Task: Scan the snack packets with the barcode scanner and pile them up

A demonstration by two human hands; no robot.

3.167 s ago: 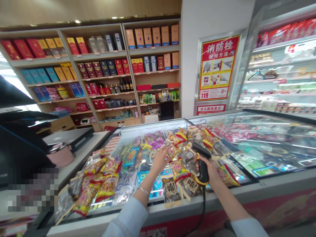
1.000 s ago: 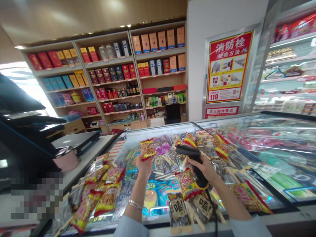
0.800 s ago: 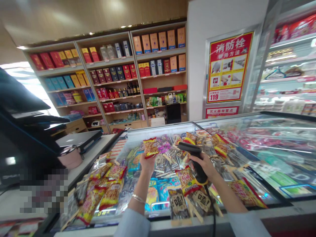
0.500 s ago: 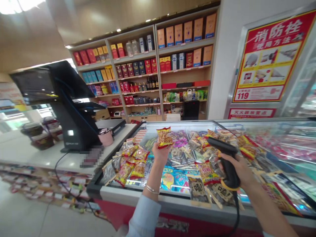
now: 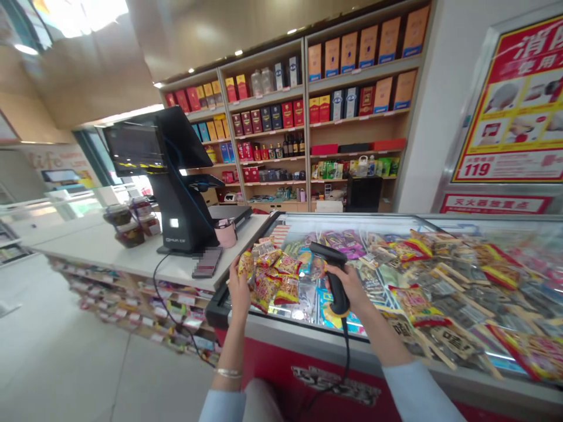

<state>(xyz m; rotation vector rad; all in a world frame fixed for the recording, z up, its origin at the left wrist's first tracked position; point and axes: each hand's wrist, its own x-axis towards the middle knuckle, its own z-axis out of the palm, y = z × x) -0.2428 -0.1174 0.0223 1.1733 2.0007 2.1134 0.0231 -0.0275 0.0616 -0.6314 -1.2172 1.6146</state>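
My left hand [image 5: 239, 288] is at the left end of the glass-topped freezer [image 5: 264, 328], closed on a small red and yellow snack bag [image 5: 245, 266]. Right beside it lies a pile of similar snack bags [image 5: 278, 284] on the glass. In my right hand [image 5: 350, 286] is a black barcode scanner [image 5: 338, 288], gripped by its handle over the middle of the freezer. Its head points left and its cable hangs down the freezer's front. More snack bags [image 5: 416, 305] and dark packets with wooden sticks [image 5: 457, 343] are spread right of the scanner.
Left of the freezer, a white counter [image 5: 88, 246] carries a black checkout terminal [image 5: 180, 199], a pink cup [image 5: 226, 233] and stacked tubs [image 5: 129, 223]. A black cable [image 5: 160, 293] trails down the counter's front. Shelves of boxes [image 5: 268, 117] stand behind.
My left hand has moved left and lower with the snack bag, from mid-freezer to the pile at the left end. My right hand has brought the scanner left. The view has turned left.
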